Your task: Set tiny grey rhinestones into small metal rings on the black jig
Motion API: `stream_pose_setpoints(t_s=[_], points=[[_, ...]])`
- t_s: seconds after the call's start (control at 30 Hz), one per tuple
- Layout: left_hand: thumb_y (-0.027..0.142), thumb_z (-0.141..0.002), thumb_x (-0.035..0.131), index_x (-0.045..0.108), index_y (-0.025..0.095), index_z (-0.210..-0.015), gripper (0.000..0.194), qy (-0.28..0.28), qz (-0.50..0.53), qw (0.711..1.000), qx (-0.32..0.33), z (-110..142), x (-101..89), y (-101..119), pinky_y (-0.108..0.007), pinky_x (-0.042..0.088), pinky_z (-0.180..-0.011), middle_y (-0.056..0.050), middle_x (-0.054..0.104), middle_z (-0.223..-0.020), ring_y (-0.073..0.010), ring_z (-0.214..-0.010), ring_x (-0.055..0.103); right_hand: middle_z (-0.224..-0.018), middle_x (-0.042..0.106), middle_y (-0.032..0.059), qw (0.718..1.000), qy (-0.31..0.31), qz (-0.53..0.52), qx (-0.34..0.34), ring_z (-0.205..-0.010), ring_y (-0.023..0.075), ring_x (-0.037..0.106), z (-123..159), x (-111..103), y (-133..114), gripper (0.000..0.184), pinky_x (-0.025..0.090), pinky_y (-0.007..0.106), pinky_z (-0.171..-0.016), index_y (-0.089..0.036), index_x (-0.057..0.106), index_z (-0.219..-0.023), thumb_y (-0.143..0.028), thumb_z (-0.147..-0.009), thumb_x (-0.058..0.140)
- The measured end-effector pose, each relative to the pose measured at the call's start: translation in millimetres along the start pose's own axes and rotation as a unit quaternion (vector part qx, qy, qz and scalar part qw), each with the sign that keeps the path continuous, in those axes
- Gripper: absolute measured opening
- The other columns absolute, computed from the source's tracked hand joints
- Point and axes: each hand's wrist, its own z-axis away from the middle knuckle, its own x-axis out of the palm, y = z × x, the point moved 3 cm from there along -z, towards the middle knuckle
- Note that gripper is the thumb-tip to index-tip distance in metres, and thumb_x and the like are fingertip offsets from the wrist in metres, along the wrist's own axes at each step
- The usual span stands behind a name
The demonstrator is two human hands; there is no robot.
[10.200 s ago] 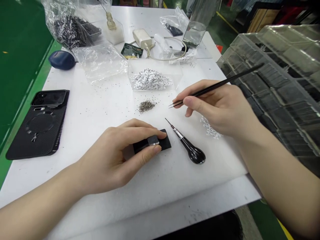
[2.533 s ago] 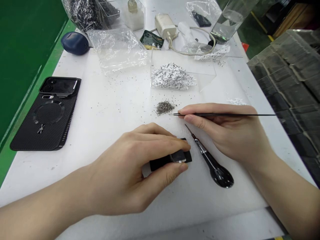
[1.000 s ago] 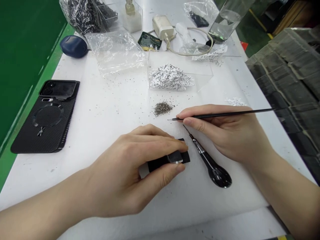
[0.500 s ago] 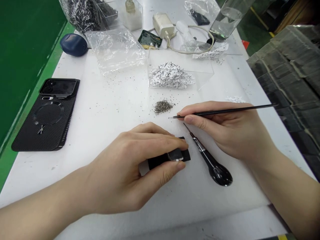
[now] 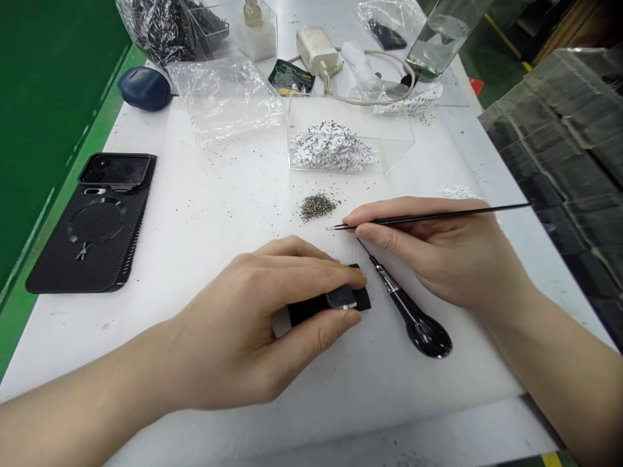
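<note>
My left hand (image 5: 263,318) rests on the white work surface, thumb and fingers closed around a small black block (image 5: 307,310). A smaller dark piece with a pale edge (image 5: 343,298) sits on it between thumb and index finger. Much of the block is hidden by the fingers. My right hand (image 5: 433,253) pinches thin black tweezers (image 5: 467,213), their tips just below a pile of tiny metal screws (image 5: 317,206). Whether the tips hold a screw is too small to tell. A black-handled screwdriver (image 5: 424,331) lies between my hands, its thin tip near my right fingertips.
A clear tray of small white parts (image 5: 333,148) stands behind the screws. A phone in a black case (image 5: 95,227) lies at left. Further back are plastic bags (image 5: 228,97), a white charger with cable (image 5: 316,48) and a clear water container (image 5: 445,39). Stacked trays (image 5: 569,130) stand at right.
The tweezers and my right hand have shifted very slightly left. My left hand keeps its grip on the black block. The view itself has moved a little.
</note>
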Motion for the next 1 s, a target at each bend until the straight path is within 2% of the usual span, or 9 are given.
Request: stream_pose_setpoints(t_s=[0.1, 0.23, 0.4, 0.53, 0.67, 0.73, 0.87, 1.0], points=[[0.019, -0.111, 0.067, 0.078, 0.014, -0.135, 0.026, -0.001, -0.001, 1.0, -0.004, 0, -0.6, 0, -0.026, 0.064, -0.107, -0.005, 0.087, -0.117, -0.0168, -0.113, 0.079, -0.103, 0.091, -0.0038, 1.0, -0.001, -0.009, 0.005, -0.1, 0.0199, 0.088, 0, 0, 0, 0.021, 0.076, 0.028, -0.091, -0.032, 0.092, -0.098, -0.013, -0.092, 0.088], [0.021, -0.111, 0.067, 0.079, 0.009, -0.133, 0.027, -0.003, -0.006, 1.0, -0.002, 1, -0.7, -2, -0.026, 0.064, -0.106, -0.008, 0.088, -0.118, -0.0174, -0.114, 0.079, -0.103, 0.091, -0.0035, 1.0, -0.005, -0.02, 0.01, -0.101, 0.0212, 0.088, 0, 0, 0, 0.019, 0.076, 0.031, -0.092, -0.033, 0.092, -0.098, -0.014, -0.093, 0.088], [0.023, -0.111, 0.067, 0.08, 0.019, -0.132, 0.025, 0.024, 0.011, 1.0, 0.011, 2, 2.3, -5, -0.031, 0.066, -0.1, -0.005, 0.088, -0.117, -0.021, -0.113, 0.08, -0.103, 0.091, -0.0022, 1.0, -0.005, -0.019, 0.011, -0.101, 0.0221, 0.088, 0, 0, 1, 0.017, 0.076, 0.033, -0.091, -0.031, 0.092, -0.099, -0.016, -0.093, 0.088], [0.023, -0.11, 0.069, 0.08, 0.013, -0.133, 0.027, 0.032, -0.002, 0.999, 0.008, 2, 3.5, -4, -0.027, 0.066, -0.098, -0.007, 0.088, -0.116, -0.0193, -0.115, 0.078, -0.101, 0.091, -0.0025, 1.0, 0.013, -0.02, 0.003, -0.097, 0.0221, 0.088, 0, -4, -2, 0.013, 0.075, 0.035, -0.088, -0.032, 0.091, -0.1, -0.019, -0.096, 0.088], [0.022, -0.111, 0.068, 0.08, 0.019, -0.134, 0.026, 0.043, -0.014, 0.999, 0.021, 4, 3.7, -3, -0.029, 0.067, -0.1, -0.005, 0.088, -0.121, -0.0204, -0.116, 0.079, -0.099, 0.09, -0.0064, 0.998, 0.03, -0.039, -0.044, -0.093, 0.0192, 0.087, 8, -14, -17, 0.023, 0.073, 0.034, -0.085, -0.035, 0.089, -0.099, -0.012, -0.097, 0.085], [0.024, -0.111, 0.068, 0.081, 0.019, -0.134, 0.027, 0.043, -0.019, 0.999, 0.017, 4, 4.3, -4, -0.029, 0.067, -0.097, -0.006, 0.088, -0.121, -0.0211, -0.115, 0.079, -0.101, 0.09, -0.0066, 0.996, 0.019, -0.048, -0.068, -0.096, 0.0197, 0.087, 15, -19, -26, 0.027, 0.073, 0.035, -0.088, -0.036, 0.088, -0.099, -0.009, -0.096, 0.084], [0.026, -0.11, 0.068, 0.085, 0.024, -0.127, 0.024, 0.035, -0.006, 0.999, 0.001, 3, 4.5, -3, -0.031, 0.067, -0.088, -0.006, 0.087, -0.118, -0.0232, -0.111, 0.08, -0.102, 0.09, -0.0005, 0.985, -0.046, -0.078, -0.144, -0.1, 0.0253, 0.088, 25, -21, -43, 0.018, 0.074, 0.041, -0.091, -0.034, 0.087, -0.106, -0.018, -0.101, 0.081], [0.024, -0.111, 0.065, 0.087, 0.025, -0.119, 0.023, 0.017, 0.0, 1.0, 0.005, 1, 3.9, 0, -0.031, 0.066, -0.089, -0.004, 0.087, -0.107, -0.0229, -0.108, 0.079, -0.097, 0.09, 0.0006, 0.974, -0.114, -0.057, -0.186, -0.093, 0.0212, 0.089, 25, -17, -50, 0.02, 0.074, 0.031, -0.084, -0.032, 0.085, -0.109, -0.016, -0.104, 0.075]])
